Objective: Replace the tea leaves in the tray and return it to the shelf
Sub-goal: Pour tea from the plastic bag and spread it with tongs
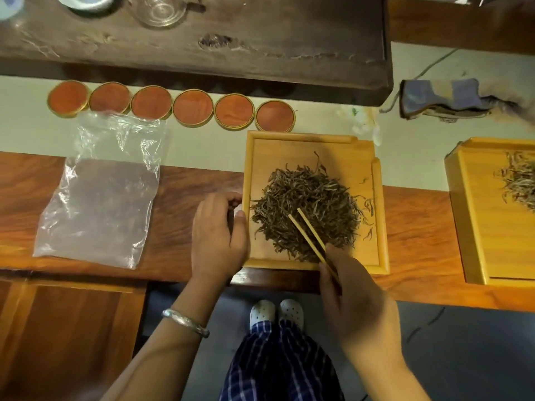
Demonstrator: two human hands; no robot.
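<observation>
A light wooden tray (289, 146) lies on the counter in front of me, with a heap of dark brown tea leaves (307, 206) in its middle. My right hand (359, 302) grips a pair of bamboo tongs (308, 234) whose tips rest on the near side of the heap. My left hand (218, 235) presses against the tray's left edge, fingers curled around the rim. An empty clear plastic bag (101, 204) lies flat to the left of the tray.
A second wooden tray (474, 221) with paler tea leaves sits at the right. Several round orange lids (170, 107) line the white ledge behind. A dark wooden slab with glassware lies farther back, and a grey-blue cloth (440, 96) lies at the upper right.
</observation>
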